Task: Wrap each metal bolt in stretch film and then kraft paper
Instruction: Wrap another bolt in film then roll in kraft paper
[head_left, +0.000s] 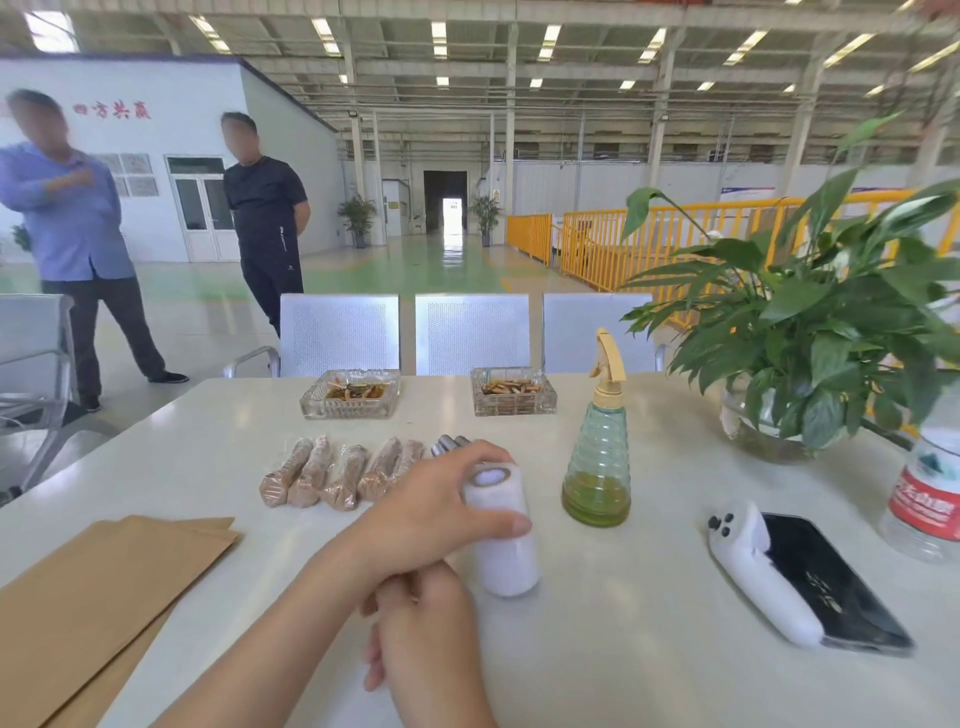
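The left hand (436, 514) reached across the middle of the white surface (649, 597) and gripped the roll of stretch film (501, 540), its fingers (467, 457) curled over the roll's far end and the thumb pressed along the side facing the camera. The roll lay tilted, its open core pointing up and away. The right hand (415, 623) sat just beneath the left wrist, near the front edge, with its fingers curled inward; whether they held anything could not be told, since the left forearm covered them.

Behind the left hand, toward the middle of the surface, a row of wrapped bolts (332, 475) in brown covering lay side by side, and just to their right a few bare metal bolts (449, 446) showed partly past the knuckles. Sheets of kraft paper (93, 597) lay stacked at the front left corner.

Two glass ashtrays (350, 395) stood along the far edge. A green spray bottle (597, 457) stood upright just right of the roll. A phone in a white holder (795, 577) lay toward the front right, a water bottle (930, 493) stood at the right edge, and a potted plant (810, 322) in a glass bowl occupied the far right corner. Beyond the far edge were metal chairs (467, 332), and two people stood on the floor to the left.
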